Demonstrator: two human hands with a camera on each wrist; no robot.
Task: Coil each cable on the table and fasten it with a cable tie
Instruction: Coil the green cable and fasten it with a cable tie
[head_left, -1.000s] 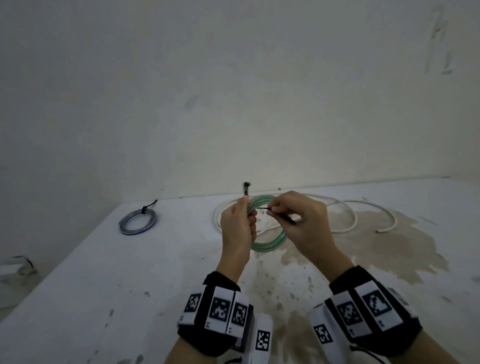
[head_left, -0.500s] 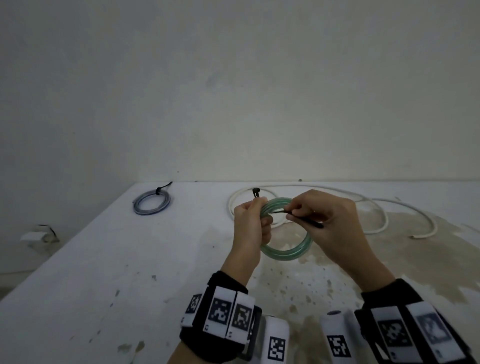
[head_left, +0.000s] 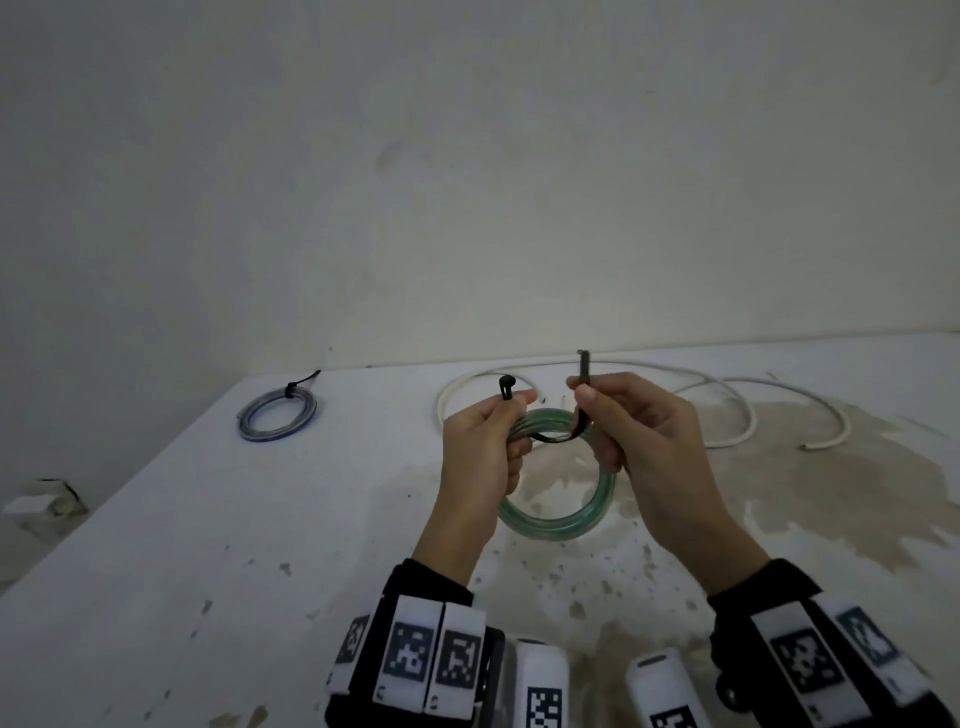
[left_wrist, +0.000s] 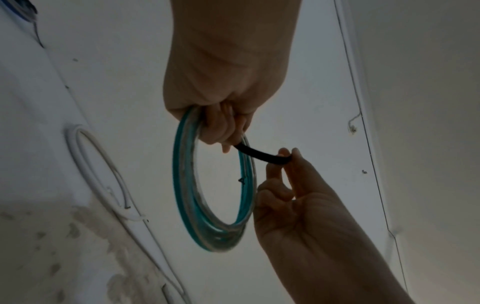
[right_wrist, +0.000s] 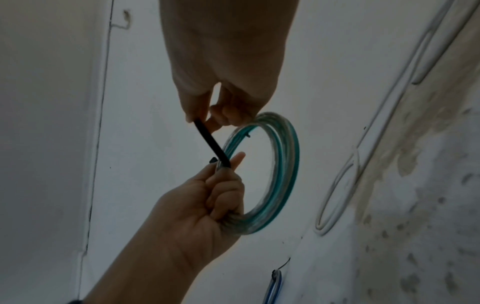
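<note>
Now the right hand (head_left: 639, 441) is pinching the tie (head_left: 583, 395), its tail swung up from level; the left hand (head_left: 480, 447) is gripping the green coil (head_left: 566, 525) above the bench (head_left: 208, 519), head ready for threading.

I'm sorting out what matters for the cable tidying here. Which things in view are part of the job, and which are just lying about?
Part of the job:
- green cable coil, held by the left hand
- black cable tie, pinched by the right hand
- white cable, loose on the table
- blue cable coil, already tied

Lying about:
- small pale object beyond the table's left edge; cannot tell what it is
</note>
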